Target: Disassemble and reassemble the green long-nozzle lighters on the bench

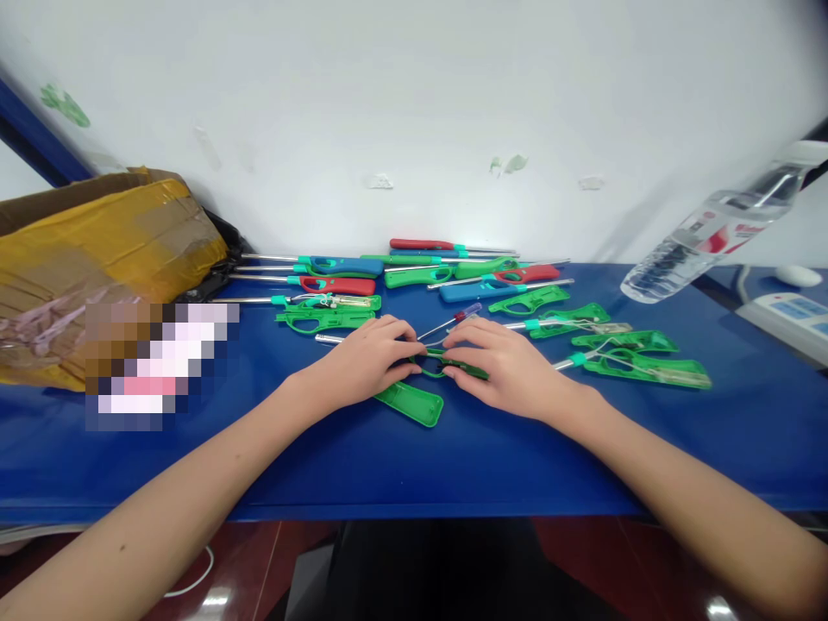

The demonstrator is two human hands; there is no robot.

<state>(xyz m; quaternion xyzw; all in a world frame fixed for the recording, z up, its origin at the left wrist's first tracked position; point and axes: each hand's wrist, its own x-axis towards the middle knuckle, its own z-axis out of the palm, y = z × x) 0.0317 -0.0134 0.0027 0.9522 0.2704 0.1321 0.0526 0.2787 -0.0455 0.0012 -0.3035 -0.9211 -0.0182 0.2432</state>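
Observation:
My left hand (368, 360) and my right hand (504, 369) meet at the middle of the blue table. Between them is a green lighter handle (432, 366) with a trigger loop, pinched by the fingers of both hands. A metal lighter tube (329, 339) sticks out to the left behind my left hand. Under that hand's fingertips lies a loose green half shell (414, 405), hollow side up. Just beyond my fingers rests a screwdriver with a purple handle (469, 312). My fingers hide the small parts inside the handle.
Finished-looking red (342, 285) and blue lighters (346, 266) lie along the wall. Opened green lighters (647, 369) with wires spread to the right. A taped cardboard box (109, 259) stands left; a water bottle (708, 231) and white device (793, 319) are right.

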